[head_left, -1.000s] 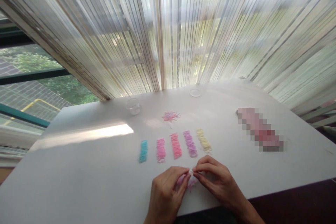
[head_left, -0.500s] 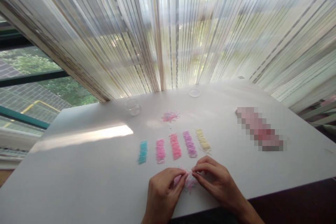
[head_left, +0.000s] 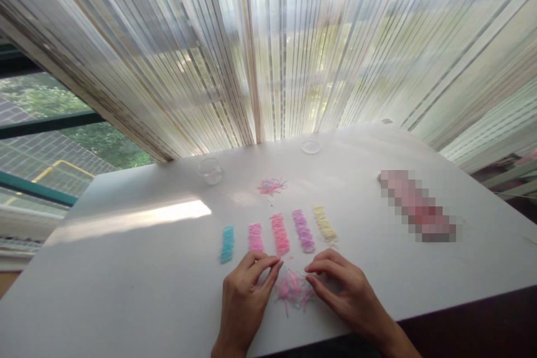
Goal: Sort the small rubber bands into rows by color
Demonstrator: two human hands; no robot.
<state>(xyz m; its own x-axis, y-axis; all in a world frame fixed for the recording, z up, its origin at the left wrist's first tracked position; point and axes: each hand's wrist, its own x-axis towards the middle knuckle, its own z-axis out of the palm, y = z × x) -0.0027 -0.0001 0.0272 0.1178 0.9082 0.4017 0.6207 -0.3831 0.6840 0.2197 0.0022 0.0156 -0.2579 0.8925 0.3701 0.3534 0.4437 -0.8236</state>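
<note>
My left hand (head_left: 249, 291) is closed in a pinch of thumb and forefinger, just below the coral-pink row (head_left: 280, 234) of thin bands. Whatever sits between its fingertips is too small to make out. To the right, my right hand (head_left: 346, 291) has thumb and forefinger nearly together, with a faint pale strand at their tips. Between the hands lies a loose pile (head_left: 292, 288) of thin pink, lilac and bluish bands. Farther off are a teal row (head_left: 227, 244), a pink row (head_left: 255, 237), a purple row (head_left: 303, 231) and a yellow row (head_left: 325, 225).
A second mixed pile (head_left: 271, 185) lies behind the rows. Toward the curtain (head_left: 285, 67) stand a clear round container (head_left: 211, 172) and a clear flat lid (head_left: 311, 147). A blurred-out pinkish object (head_left: 417, 204) rests on the white table (head_left: 138, 285) at right.
My left hand has moved left and a little away from me, off the near pile, which now shows more fully. My right hand has barely moved.
</note>
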